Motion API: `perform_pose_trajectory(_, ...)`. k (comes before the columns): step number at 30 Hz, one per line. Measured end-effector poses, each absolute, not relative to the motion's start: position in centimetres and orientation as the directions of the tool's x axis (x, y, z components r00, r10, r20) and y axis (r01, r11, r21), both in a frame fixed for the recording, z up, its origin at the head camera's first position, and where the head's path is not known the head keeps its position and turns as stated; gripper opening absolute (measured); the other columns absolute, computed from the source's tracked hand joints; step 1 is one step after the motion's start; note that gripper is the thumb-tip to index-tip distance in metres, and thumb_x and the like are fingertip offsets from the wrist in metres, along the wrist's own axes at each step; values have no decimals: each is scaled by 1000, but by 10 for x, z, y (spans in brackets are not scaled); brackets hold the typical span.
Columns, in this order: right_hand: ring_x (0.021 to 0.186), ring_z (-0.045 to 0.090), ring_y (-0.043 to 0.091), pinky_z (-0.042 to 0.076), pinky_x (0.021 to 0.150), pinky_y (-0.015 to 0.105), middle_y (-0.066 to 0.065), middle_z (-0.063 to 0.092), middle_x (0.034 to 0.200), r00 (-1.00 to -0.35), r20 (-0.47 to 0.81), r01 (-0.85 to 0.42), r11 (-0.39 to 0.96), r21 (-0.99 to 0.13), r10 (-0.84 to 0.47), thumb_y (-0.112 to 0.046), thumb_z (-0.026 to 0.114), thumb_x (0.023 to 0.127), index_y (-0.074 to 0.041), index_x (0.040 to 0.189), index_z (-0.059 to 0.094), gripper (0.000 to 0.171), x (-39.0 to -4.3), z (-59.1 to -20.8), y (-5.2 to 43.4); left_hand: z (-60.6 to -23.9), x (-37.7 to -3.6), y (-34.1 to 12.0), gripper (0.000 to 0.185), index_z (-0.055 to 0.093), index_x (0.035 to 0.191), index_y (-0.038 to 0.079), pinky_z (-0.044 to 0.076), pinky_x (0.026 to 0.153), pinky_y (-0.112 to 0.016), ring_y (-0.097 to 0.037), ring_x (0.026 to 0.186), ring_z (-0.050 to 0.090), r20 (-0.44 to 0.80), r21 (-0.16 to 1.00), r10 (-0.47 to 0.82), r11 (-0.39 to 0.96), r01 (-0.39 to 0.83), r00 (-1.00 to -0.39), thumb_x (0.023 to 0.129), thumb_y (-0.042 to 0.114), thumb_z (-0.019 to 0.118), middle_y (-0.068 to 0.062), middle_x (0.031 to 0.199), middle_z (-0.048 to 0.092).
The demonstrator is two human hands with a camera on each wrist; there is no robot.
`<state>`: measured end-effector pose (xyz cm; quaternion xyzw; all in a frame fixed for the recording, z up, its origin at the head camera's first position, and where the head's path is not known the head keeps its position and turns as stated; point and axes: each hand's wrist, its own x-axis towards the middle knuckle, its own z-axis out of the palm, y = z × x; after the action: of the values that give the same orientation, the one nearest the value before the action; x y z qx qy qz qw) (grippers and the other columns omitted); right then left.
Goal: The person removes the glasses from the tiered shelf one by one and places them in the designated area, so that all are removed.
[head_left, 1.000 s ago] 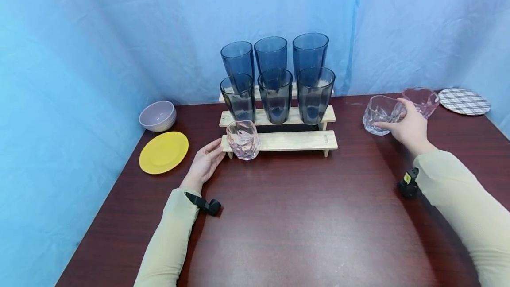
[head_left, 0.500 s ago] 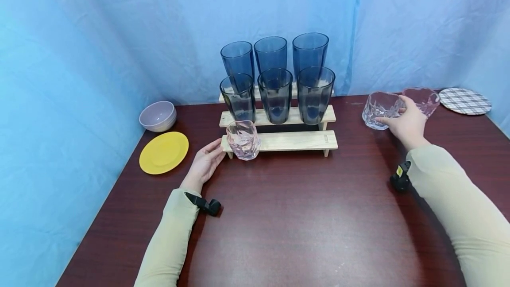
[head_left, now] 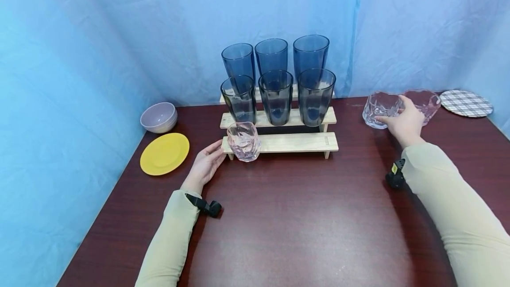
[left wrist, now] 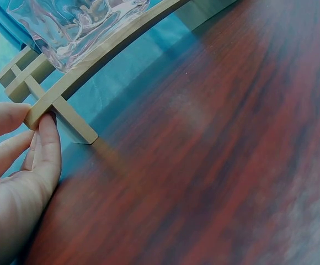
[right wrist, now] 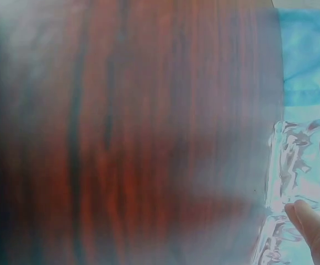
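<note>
At the right rear of the dark wooden tabletop (head_left: 303, 216), the right hand (head_left: 404, 121) is grasping a clear faceted glass (head_left: 380, 107), its grip curling around the side with the fingers (right wrist: 309, 223) pressing on the wall; the head view is not showing whether the glass is sitting on the tabletop or lifted just above it. A pink faceted glass (head_left: 424, 103) is standing just behind that hand, and a plaid plate (head_left: 467, 103) is lying farther right, near the corner. Across the tabletop, the left hand (head_left: 205, 165) is resting with its grip released, straight fingertips (left wrist: 47, 130) touching the left end of a stepped wooden rack (head_left: 295, 142). Another pink glass (head_left: 243, 141) is sitting on the rack's lowest step, close to that hand. Three smoky tumblers (head_left: 276, 96) are standing on the middle step and three blue tumblers (head_left: 271, 56) on the top one. A yellow plate (head_left: 164, 153) and a grey bowl (head_left: 158, 117) are lying off to the left, against a blue backdrop (head_left: 99, 34).
</note>
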<state>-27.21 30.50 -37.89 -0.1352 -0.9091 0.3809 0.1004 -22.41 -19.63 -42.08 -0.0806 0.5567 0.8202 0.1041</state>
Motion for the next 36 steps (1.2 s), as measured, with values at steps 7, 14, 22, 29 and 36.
perform_pose_trajectory(7, 129, 32, 49, 24, 108, 58, 29, 27, 149, -943, 72, 174, 667, -725, 325, -28, 69, 86, -5, 151, 15, 88, -273, -378, 304, -424, -224, -197, 51, 25, 148, -1, 48, 85, -15, -1, 97, 58, -225, 906, 83, -348, -239, -971, 99, -2, 39, -16, 151, 29)
perform_pose_trajectory(14, 131, 32, 48, 29, 106, 59, 29, 27, 149, -943, 66, 180, 667, -723, 326, -28, 69, 86, -5, 151, 14, 88, -273, -379, 306, -424, -224, -198, 51, 25, 148, 0, 47, 86, -15, -3, 101, 56, -230, 906, 92, -343, -247, -969, 99, -1, 40, -16, 152, 28)
perform_pose_trajectory(22, 126, 34, 49, 28, 105, 60, 35, 33, 141, -949, 67, 164, 664, -729, 308, -36, 68, 85, -1, 150, 14, 92, -266, -376, 309, -421, -223, -197, 51, 25, 148, 0, 47, 84, -15, -1, 97, 58, -237, 906, 84, -339, -252, -968, 99, -2, 39, -16, 152, 29)
perform_pose_trajectory(29, 119, 43, 43, 37, 99, 55, 33, 40, 136, -945, 86, 146, 646, -749, 314, -42, 67, 84, -1, 149, 18, 90, -254, -371, 303, -421, -225, -197, 51, 25, 148, -1, 47, 84, -14, 0, 95, 59, -229, 910, 86, -336, -244, -970, 99, -2, 39, -17, 151, 29)
perform_pose_trajectory(36, 125, 43, 42, 39, 100, 54, 30, 37, 141, -951, 60, 139, 592, -794, 303, -40, 66, 86, -5, 150, 16, 89, -241, -365, 293, -422, -224, -197, 51, 26, 148, -1, 48, 82, -14, -1, 94, 59, -243, 901, 79, -350, -255, -967, 99, -2, 40, -17, 151, 29)
